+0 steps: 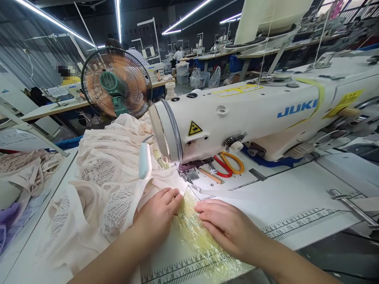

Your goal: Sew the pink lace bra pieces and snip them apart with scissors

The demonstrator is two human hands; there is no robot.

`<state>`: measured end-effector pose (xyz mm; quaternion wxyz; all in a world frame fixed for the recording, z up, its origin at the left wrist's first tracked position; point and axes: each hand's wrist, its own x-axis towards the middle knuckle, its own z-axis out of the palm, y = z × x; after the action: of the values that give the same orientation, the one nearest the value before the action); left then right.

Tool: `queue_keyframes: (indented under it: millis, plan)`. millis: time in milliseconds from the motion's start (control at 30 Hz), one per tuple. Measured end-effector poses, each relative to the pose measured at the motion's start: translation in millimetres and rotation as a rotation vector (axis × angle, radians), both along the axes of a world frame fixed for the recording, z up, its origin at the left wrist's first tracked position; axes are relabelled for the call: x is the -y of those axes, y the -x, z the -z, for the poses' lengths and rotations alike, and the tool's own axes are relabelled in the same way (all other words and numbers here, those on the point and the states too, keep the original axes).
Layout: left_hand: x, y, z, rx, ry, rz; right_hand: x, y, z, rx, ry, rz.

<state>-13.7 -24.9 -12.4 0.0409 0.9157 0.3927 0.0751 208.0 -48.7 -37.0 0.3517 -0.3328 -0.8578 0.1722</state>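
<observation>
My left hand [161, 213] presses its bunched fingers on the edge of a beige lace garment [118, 201], just in front of the sewing machine's needle area; its thumb is mostly hidden. The garment's folds spread away to the left, and its edge runs under the presser foot [187, 175]. My right hand [227, 225] lies with fingers stretched toward the left one, over shiny yellowish clear tape [189, 221] on the machine table. Nothing shows in its grasp. A thin pale strip [225, 193] runs from the needle area to the right, just beyond the right fingers.
The white sewing machine [237, 114] spans the right side. Red-handled scissors [223, 166] and an orange-handled pair [235, 162] lie beneath its arm. A pale blue lamp [145, 161] stands left of the needle. A fan [117, 83] and other workstations are behind.
</observation>
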Motion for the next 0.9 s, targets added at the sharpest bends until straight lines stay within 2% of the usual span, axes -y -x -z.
queue_keyframes:
  millis: [267,500,900]
  plan:
    - [-6.1,3.0,-1.1,-0.027,0.020,0.023,0.1,-1.5,1.7,-0.017,0.021,-0.003]
    - [-15.9,11.0,-2.2,-0.014,0.085,-0.018,-0.3,-1.6,0.4,-0.013,0.030,-0.007]
    - [-14.7,8.1,-1.4,-0.024,-0.011,0.016,-1.1,-1.5,3.5,-0.020,0.052,-0.006]
